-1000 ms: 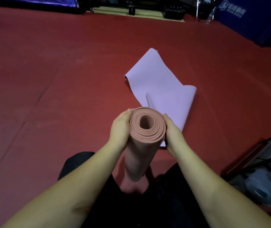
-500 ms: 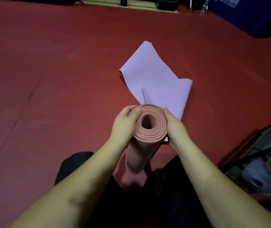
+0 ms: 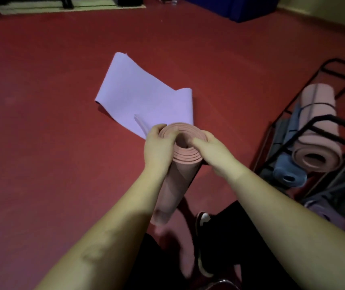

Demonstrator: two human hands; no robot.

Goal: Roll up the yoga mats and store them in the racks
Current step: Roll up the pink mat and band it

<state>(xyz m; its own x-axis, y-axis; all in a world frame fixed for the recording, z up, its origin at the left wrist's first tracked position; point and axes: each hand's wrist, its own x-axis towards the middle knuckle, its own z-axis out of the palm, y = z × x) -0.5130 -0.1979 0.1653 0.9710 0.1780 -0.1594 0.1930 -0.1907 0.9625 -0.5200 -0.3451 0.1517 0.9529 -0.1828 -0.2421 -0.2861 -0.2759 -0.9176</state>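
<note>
A flat lilac foam mat (image 3: 138,95) lies partly unrolled on the red floor (image 3: 41,143). The left hand (image 3: 158,149) and right hand (image 3: 213,152) grasp the top of an upright rolled pink foam yoga mat (image 3: 173,185). A black wire rack (image 3: 322,130) at right holds rolled mats.

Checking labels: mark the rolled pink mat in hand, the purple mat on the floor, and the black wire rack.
rolled pink foam yoga mat (image 3: 172,185), head view, side of the roll
flat purple yoga mat (image 3: 138,95), head view, top surface
black wire storage rack (image 3: 322,117), head view, upper crossbar
</note>
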